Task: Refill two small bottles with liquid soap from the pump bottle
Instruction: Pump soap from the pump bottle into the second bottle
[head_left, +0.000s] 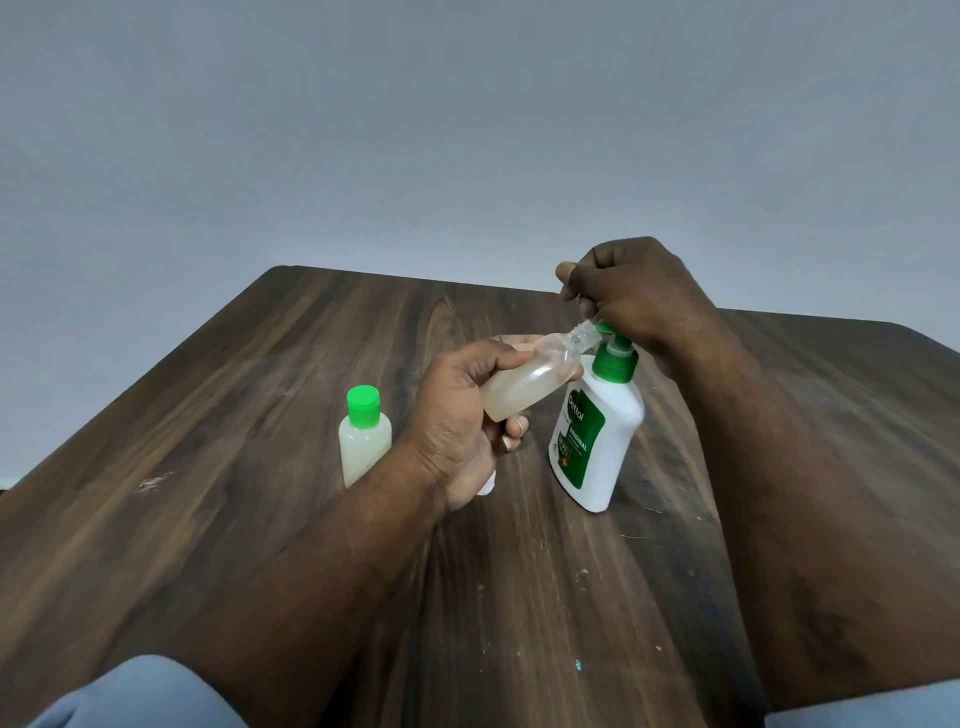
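The pump bottle is taking the right hand, which is curling over its head. Just left of it, the left hand is gripping the tilted open bottle, neck at the nozzle; I judge a wobble is risking soap missing the neck. Farther left, the capped bottle is standing.
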